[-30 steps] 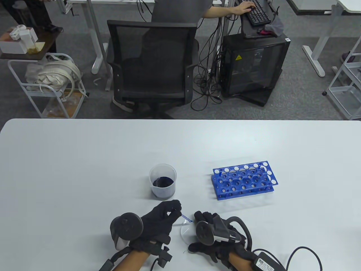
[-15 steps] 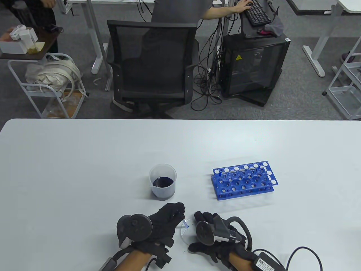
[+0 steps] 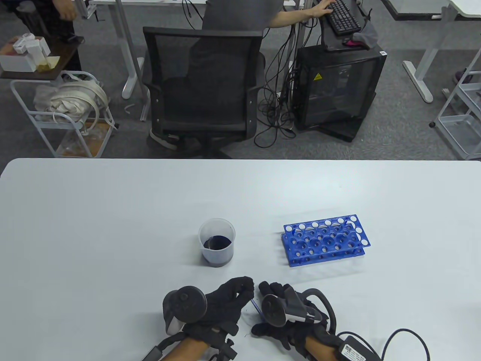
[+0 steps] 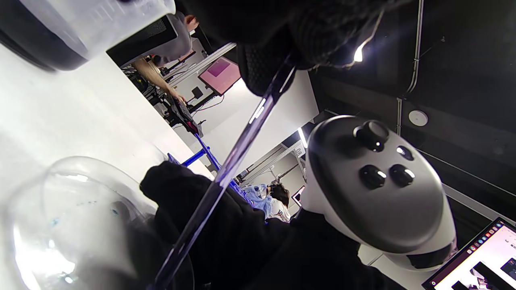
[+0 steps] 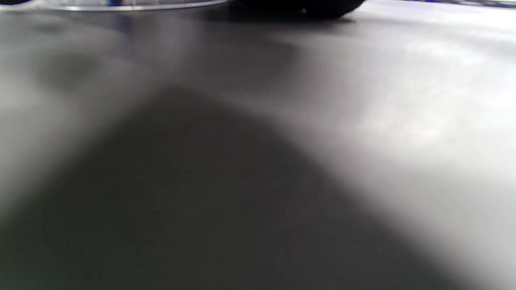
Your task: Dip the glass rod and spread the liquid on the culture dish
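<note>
My left hand (image 3: 246, 289) pinches the top of the glass rod (image 3: 255, 305), whose blue-stained lower end slants down onto the clear culture dish (image 3: 248, 319). The dish lies between my hands and is mostly hidden by them. In the left wrist view the rod (image 4: 225, 173) runs down from my fingertips to the dish (image 4: 60, 225), which carries faint blue specks. My right hand (image 3: 261, 308) holds the dish at its right rim, fingers behind it and thumb in front. The beaker (image 3: 217, 242) of dark liquid stands just behind my left hand.
A blue test-tube rack (image 3: 325, 238) lies right of the beaker, behind my right hand. The right wrist view shows only the table top (image 5: 363, 121) and the dish rim (image 5: 121, 5) at its top edge. A cable (image 3: 406, 338) trails from my right wrist.
My left hand has moved to the right, over the dish. The rod has swung from lying nearly sideways to pointing steeply down, its blue end sliding right across the dish. My right hand stays put.
</note>
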`<state>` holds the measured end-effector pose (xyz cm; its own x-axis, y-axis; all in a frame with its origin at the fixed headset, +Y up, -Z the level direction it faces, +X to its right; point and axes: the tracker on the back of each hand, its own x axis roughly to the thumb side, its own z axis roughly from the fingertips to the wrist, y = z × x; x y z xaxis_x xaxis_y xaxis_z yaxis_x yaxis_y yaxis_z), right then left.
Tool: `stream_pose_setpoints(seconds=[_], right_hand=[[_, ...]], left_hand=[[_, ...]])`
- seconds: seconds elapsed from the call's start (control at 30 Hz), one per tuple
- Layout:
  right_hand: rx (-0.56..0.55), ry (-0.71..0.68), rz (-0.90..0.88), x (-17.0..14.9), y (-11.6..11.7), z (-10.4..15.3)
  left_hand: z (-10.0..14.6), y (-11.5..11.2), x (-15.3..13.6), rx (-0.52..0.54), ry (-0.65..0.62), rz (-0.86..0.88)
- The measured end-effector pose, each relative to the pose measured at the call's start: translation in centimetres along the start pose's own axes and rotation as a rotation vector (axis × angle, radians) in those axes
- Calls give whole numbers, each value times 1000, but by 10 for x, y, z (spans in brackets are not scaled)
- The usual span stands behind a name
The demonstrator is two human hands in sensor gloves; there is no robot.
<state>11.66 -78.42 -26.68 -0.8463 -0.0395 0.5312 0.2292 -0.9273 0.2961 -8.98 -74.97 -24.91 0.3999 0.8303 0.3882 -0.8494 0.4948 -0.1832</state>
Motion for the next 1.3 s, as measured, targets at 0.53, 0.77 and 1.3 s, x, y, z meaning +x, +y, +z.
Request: stream_pose_setpoints(seconds=[0.53, 0.77, 1.3], right_hand=[[1, -1, -6, -1, 0, 0], [2, 0, 0, -1, 0, 0], [2, 0, 2, -1, 0, 0]], left_hand=[[3, 21, 2, 51, -56, -189], [9, 19, 8, 35, -89, -143], [-2, 1, 11, 15, -47, -195]])
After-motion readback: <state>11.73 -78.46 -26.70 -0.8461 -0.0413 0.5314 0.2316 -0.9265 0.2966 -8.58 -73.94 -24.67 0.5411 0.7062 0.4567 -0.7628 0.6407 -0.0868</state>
